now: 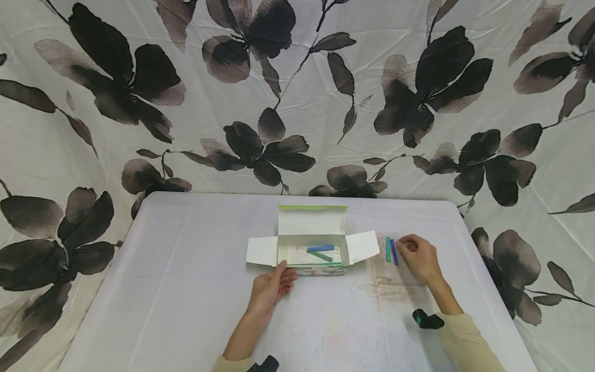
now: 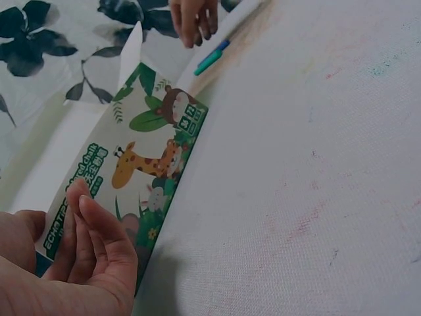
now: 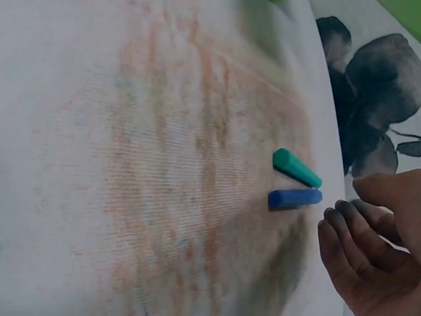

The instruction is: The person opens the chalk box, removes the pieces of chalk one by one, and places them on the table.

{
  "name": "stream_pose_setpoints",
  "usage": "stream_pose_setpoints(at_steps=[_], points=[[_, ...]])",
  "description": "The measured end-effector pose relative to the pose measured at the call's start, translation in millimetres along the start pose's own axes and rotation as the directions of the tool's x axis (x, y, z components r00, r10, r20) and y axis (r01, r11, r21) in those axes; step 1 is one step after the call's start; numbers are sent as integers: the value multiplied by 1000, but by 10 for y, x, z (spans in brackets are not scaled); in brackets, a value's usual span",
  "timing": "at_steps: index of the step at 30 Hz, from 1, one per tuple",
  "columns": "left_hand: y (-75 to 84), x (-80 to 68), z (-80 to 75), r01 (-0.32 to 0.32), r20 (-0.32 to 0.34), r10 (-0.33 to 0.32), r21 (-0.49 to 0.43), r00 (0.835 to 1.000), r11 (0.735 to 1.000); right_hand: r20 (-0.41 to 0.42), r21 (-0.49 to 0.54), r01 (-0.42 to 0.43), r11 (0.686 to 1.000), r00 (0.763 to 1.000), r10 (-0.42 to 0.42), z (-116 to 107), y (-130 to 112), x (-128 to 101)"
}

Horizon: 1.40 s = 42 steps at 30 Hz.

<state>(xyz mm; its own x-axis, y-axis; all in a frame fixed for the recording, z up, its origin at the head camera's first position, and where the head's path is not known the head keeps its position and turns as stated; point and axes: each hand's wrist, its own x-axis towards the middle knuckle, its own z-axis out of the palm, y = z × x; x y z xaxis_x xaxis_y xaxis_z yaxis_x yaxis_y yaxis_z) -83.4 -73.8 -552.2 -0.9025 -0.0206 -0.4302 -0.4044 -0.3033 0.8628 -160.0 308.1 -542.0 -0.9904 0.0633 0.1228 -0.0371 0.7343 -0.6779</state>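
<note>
1. an open cardboard box (image 1: 310,249) lay near the middle of the table (image 1: 186,289), lid flap standing up at the back and both side flaps spread outward.
2. the left hand (image 1: 271,288) rested at the box's front wall near its left end, fingers straight and relaxed, touching the printed side; in the left wrist view the fingers (image 2: 99,230) lay flat along the box front (image 2: 145,171) with its giraffe picture, gripping nothing.
3. inside the box lay a blue chalk stick (image 1: 321,248) and, just beside it, a green chalk stick (image 1: 321,256), both just beyond the left hand, over the front wall.
4. to the right of the box, past its right flap, a teal stick (image 1: 388,249) and a dark blue stick (image 1: 394,252) lay side by side on the cloth, over a brownish smudged patch.
5. the right hand (image 1: 419,256) sat just to the right of those two sticks, fingers loosely curled and holding nothing; the right wrist view showed the fingertips (image 3: 342,227) close to the ends of the blue stick (image 3: 295,198) and teal stick (image 3: 297,168), whether touching cannot be told.
6. the two hands were well apart, with the box's right half between them.
</note>
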Motion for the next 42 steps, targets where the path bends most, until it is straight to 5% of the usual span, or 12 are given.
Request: stream_pose_setpoints(at_steps=[16,27,42], points=[[0,20,-15,-5,13,5,5,1000,1000,-57,45,188,981,981,-186,-225,-430,133],[38,9,-13,2,13,-2,-2,1000,1000,63,95,241,966,967,-248,-234,-767,234],[13,32,-16,-9,14,9,-10,1000,1000,204,174,363,916,896,-394,87,-1195,277]])
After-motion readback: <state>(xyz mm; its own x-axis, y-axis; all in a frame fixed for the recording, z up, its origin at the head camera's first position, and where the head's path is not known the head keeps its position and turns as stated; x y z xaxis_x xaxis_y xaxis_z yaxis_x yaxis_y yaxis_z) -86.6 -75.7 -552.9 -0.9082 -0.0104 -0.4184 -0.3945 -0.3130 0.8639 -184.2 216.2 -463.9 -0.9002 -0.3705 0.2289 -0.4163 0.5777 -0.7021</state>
